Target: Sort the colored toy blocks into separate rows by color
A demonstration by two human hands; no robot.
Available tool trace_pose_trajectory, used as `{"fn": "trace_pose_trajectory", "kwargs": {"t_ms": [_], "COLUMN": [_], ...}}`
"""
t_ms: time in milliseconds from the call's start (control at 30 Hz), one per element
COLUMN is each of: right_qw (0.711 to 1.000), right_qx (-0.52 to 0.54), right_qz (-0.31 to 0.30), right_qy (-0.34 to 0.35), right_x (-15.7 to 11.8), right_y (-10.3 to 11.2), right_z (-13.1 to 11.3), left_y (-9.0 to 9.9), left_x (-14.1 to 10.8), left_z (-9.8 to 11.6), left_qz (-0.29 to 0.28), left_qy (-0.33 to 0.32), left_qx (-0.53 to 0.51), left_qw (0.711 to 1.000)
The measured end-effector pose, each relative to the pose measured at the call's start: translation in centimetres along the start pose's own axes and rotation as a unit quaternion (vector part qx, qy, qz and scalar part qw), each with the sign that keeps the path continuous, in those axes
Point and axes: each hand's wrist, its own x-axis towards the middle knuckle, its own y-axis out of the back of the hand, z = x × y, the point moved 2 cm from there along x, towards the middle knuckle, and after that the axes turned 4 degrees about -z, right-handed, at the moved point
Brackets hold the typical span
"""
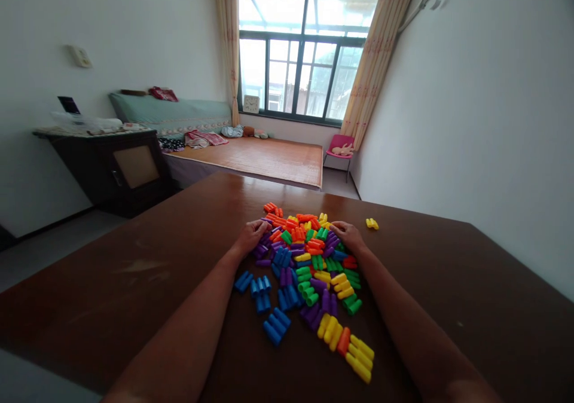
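A heap of colourful plastic tube-shaped blocks [305, 265] in blue, purple, green, yellow, orange and red lies on a dark brown table [134, 271]. My left hand [251, 234] rests on the heap's far left edge, fingers curled over purple and orange pieces. My right hand [347, 234] rests on the far right edge, fingers curled over green and yellow pieces. Whether either hand grips a piece is hidden by the fingers. A lone yellow block [372, 223] lies apart, to the right of my right hand.
Beyond the table stand a dark cabinet [112, 164] at the left, a low bed platform with a mat [264, 158], a pink chair [341, 149] by the curtain, and a large window [305, 62]. White walls close both sides.
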Motion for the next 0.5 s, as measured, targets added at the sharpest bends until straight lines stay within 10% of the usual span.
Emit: {"fn": "trace_pose_trajectory", "kwargs": {"t_ms": [500], "right_qw": [0.996], "right_qx": [0.064], "right_qz": [-0.037], "right_qy": [0.044], "right_x": [-0.9], "right_y": [6.1], "right_z": [4.7], "left_y": [0.0], "left_x": [0.2], "left_z": [-0.5], "left_qz": [0.0], "left_qy": [0.012], "left_qx": [-0.016], "left_qw": [1.0]}}
